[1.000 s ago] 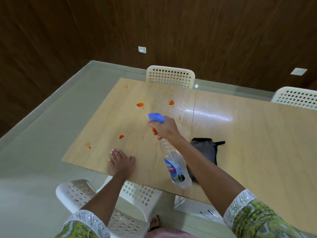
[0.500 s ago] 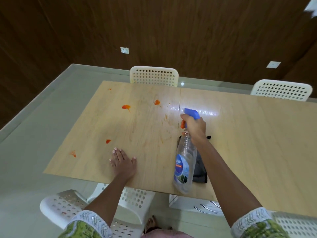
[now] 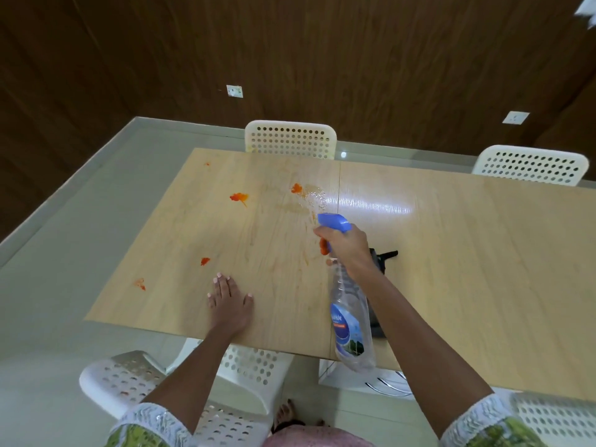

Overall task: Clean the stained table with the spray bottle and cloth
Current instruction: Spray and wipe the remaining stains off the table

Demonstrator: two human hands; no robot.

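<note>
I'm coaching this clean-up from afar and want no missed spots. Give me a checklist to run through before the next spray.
1. Right hand grips the spray bottle at the trigger: ok.
2. Nozzle aimed at the wet patch beside the far stain: ok.
3. Left hand flat on the table, away from the nozzle: ok.
4. Orange stains all wetted: not ok; the left stain and the near stain look dry.
5. Cloth within reach, behind the right arm: ok.
6. Liquid left in the bottle: cannot tell.

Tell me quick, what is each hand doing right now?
Left hand: open, resting flat on the table.
Right hand: holding the spray bottle by its neck.
</note>
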